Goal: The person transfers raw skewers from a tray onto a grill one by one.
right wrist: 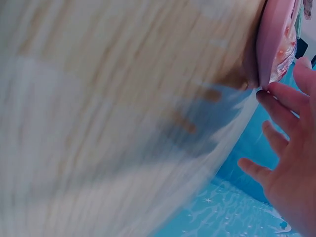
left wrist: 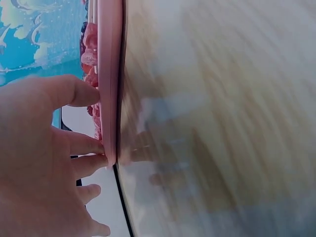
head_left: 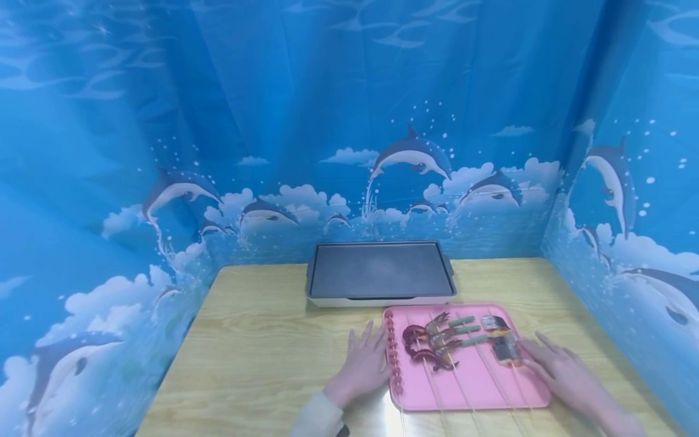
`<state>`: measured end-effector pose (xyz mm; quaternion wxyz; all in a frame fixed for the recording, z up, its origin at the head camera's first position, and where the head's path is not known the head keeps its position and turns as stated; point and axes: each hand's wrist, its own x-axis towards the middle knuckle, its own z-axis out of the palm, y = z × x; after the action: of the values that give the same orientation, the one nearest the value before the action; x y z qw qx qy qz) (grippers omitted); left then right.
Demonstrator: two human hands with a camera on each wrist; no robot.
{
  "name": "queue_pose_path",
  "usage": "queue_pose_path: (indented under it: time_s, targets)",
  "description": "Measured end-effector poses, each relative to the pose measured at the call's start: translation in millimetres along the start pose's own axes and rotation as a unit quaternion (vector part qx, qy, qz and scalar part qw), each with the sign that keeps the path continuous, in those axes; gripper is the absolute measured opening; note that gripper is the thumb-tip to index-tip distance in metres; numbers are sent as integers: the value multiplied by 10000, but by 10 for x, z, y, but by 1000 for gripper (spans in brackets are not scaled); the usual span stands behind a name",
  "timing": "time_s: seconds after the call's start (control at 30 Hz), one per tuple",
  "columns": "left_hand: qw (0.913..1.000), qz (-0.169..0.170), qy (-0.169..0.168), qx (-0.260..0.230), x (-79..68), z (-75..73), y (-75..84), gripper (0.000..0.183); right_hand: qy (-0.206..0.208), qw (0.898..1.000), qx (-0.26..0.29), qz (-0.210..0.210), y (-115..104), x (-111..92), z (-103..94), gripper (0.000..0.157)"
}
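A pink tray [head_left: 469, 397] lies on the table in the head view, holding several skewers. Small red pieces [head_left: 394, 355] run along its left side. Dark reddish curled pieces [head_left: 415, 335] and greyish, shrimp-like pieces [head_left: 445, 340] sit near the middle, beside green sticks [head_left: 474, 341]. Silvery fish-like chunks [head_left: 505, 349] are at the right. My left hand [head_left: 361, 364], fingers spread, has its fingertips at the tray's left rim [left wrist: 109, 74]. On the opposite side, my right hand [head_left: 565, 370] reaches the right rim with extended fingers [right wrist: 279, 96].
A dark flat griddle [head_left: 382, 270] with a pale base stands behind the tray, near the back edge of the wooden table [head_left: 262, 340]. Blue dolphin-print curtains [head_left: 306, 121] enclose the back and sides. Skewer sticks [head_left: 474, 419] stick out past the tray's front rim.
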<state>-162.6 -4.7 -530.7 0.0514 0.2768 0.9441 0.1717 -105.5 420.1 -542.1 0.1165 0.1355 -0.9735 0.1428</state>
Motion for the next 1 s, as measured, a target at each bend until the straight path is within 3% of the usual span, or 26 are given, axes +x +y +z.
queue_pose_path:
  time_s: [0.47,1.0]
  targets:
    - [9996,-208,-78,-159,-19,-22,-98,68,204,9985,67,-503,64,0,88,55]
    - [9994,-323,-47,-66,-100,-57,-222,68,404,9966,216,-687,-99,35,112,57]
